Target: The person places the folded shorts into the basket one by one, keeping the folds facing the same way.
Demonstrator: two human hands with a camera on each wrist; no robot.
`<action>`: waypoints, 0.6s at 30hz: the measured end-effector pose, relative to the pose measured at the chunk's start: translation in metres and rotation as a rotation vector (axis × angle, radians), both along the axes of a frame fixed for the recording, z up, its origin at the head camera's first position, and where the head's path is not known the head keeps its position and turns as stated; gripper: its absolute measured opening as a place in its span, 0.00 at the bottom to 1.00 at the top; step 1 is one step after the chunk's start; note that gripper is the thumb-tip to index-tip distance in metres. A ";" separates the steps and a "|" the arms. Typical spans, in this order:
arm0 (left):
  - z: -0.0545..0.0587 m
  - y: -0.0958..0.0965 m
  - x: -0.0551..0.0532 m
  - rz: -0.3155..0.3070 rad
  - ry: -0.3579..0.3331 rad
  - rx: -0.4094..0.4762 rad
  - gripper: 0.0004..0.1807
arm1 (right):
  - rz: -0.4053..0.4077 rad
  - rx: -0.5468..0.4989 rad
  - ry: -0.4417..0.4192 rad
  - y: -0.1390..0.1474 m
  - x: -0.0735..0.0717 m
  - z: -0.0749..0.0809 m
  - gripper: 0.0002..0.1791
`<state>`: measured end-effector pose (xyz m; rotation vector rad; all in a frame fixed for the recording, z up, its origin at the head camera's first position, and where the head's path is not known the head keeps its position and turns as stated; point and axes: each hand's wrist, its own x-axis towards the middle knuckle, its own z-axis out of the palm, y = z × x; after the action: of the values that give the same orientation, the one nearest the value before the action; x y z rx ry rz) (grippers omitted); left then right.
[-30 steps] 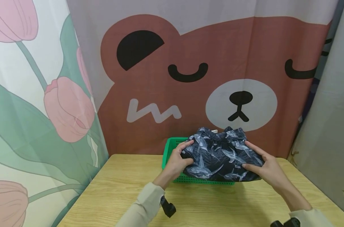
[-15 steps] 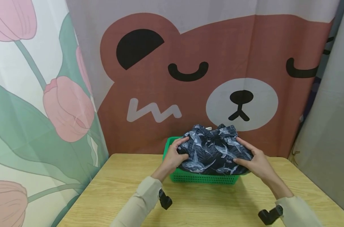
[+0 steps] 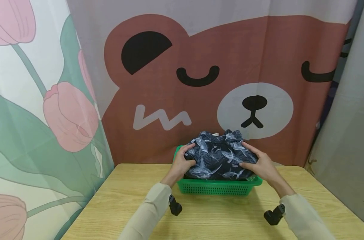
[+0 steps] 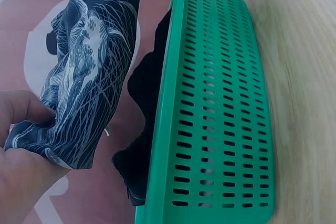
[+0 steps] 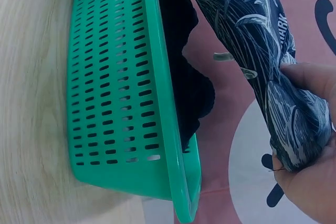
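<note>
Folded dark shorts (image 3: 219, 156) with a white shark print and a gathered waistband are held up over a green basket (image 3: 216, 188). My left hand (image 3: 180, 164) pinches their left end between thumb and fingers. At the other end, my right hand (image 3: 262, 165) grips the fabric the same way. Both wrist views show a gap between the shorts (image 4: 86, 72) and the basket's rim. Black cloth (image 4: 149, 93) lies in the basket and rises above its edge. A pale strip (image 5: 223, 56) sticks out beneath the shorts in the right wrist view.
The basket stands near the back edge of a wooden table (image 3: 139, 186). A bear-print curtain (image 3: 157, 143) hangs directly behind, a tulip-print curtain (image 3: 70, 116) on the left, and a pale curtain (image 3: 347, 140) on the right.
Both hands have carried the shorts left, from beyond the basket's right side to over its middle. More of the basket's front wall and right corner now shows.
</note>
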<state>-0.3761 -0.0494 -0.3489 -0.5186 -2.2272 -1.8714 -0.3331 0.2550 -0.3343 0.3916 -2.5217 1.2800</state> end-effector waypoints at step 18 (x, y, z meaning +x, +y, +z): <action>-0.009 0.005 -0.018 0.033 -0.043 -0.008 0.40 | -0.001 -0.027 -0.034 -0.005 -0.023 -0.011 0.47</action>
<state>-0.3939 -0.0442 -0.3581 -0.4447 -2.2572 -1.8749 -0.3564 0.2504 -0.3449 0.3648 -2.5291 1.3301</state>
